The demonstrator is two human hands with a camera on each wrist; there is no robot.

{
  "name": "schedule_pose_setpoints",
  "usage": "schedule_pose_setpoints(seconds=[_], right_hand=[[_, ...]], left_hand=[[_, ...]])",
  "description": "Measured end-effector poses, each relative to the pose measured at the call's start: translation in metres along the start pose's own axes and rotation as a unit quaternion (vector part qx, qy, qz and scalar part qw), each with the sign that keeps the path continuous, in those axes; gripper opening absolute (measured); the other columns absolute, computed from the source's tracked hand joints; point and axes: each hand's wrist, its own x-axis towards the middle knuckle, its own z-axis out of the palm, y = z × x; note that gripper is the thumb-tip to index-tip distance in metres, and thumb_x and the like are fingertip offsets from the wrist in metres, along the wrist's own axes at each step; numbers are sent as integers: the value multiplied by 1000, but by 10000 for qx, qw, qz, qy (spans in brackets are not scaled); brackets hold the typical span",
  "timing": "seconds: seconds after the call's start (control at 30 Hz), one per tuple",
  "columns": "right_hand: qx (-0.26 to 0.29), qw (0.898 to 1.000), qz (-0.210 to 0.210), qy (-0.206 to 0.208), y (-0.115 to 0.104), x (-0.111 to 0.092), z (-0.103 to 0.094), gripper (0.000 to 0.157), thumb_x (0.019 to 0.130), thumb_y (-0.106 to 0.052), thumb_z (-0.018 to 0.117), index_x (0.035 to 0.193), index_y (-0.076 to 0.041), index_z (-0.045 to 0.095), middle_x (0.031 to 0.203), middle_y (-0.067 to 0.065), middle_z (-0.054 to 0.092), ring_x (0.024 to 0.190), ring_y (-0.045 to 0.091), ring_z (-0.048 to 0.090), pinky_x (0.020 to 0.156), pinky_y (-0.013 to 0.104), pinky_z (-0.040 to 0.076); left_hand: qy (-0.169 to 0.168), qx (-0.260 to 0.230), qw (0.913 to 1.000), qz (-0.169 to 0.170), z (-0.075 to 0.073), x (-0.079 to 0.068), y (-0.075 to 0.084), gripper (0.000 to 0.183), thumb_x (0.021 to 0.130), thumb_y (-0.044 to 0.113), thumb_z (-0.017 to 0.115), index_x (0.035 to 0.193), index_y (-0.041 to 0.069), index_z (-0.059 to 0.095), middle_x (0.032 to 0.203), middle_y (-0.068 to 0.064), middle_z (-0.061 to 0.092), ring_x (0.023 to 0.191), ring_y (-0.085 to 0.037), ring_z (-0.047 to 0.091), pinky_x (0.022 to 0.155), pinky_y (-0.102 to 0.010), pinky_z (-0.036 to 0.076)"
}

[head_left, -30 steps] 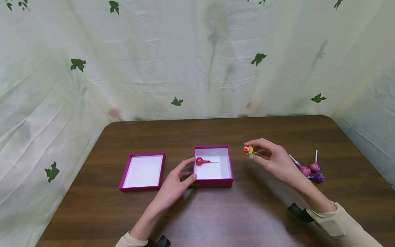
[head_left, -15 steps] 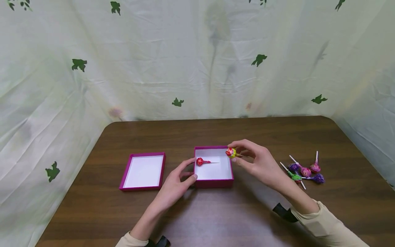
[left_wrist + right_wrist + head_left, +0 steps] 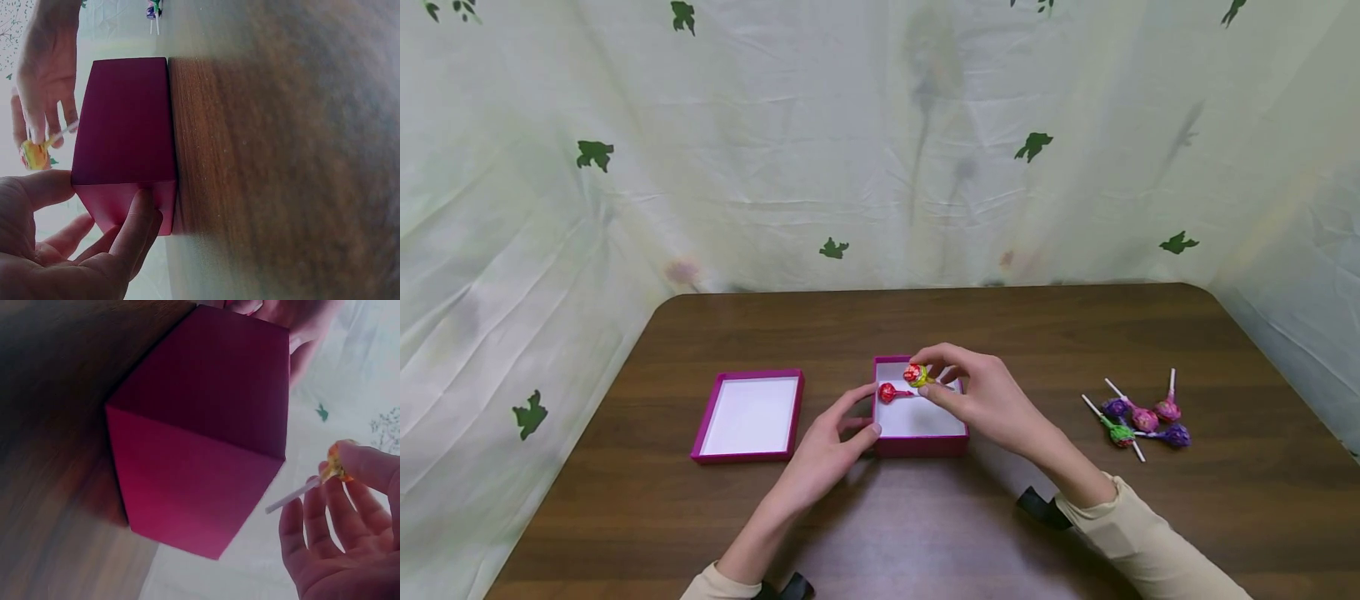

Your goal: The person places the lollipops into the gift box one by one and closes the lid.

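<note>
Both hands are at a magenta box [image 3: 921, 447] with a white inside. My left hand [image 3: 827, 446] rests its fingertips on the box's left wall, near the front corner, fingers spread and only slightly bent. A red lollipop [image 3: 887, 392] lies in the box at the left, its stick pointing right. My right hand [image 3: 981, 387] pinches a yellow-and-red wrapped lollipop [image 3: 915, 375] by its head between thumb and finger, above the open box. In the right wrist view the white stick of this lollipop [image 3: 337, 464] slants away from the head, past the other fingers.
A magenta box lid [image 3: 747, 416] lies inside-up left of the box. Several lollipops [image 3: 1143, 418] in purple, pink and green wrappers lie in a loose cluster on the right of the brown wooden table [image 3: 775, 325]. A pale curtain [image 3: 880, 150] hangs behind the table.
My right hand has carried the yellow-and-red lollipop leftward, from beside the box to over it. The left hand stays at the box's left wall.
</note>
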Motion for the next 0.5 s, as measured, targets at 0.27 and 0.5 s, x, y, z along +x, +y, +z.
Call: schedule_pose_setpoints(seconds=[0.27, 0.5], right_hand=[[-203, 9987, -21, -466, 7, 15, 14, 27, 86, -11, 77, 110, -20, 68, 100, -14, 64, 86, 10, 61, 81, 36, 53], [-491, 9948, 197, -865, 12, 23, 23, 26, 84, -6, 76, 107, -17, 70, 96, -11, 66, 85, 13, 62, 77, 33, 53]], left_hand=[[-4, -53, 9999, 136, 0, 0, -1, 51, 95, 22, 66, 142, 29, 50, 146, -1, 47, 118, -27, 59, 90, -51, 49], [44, -129, 9996, 262, 1, -1, -2, 50, 94, 21, 67, 142, 28, 51, 145, -1, 48, 117, -27, 60, 88, -50, 50]])
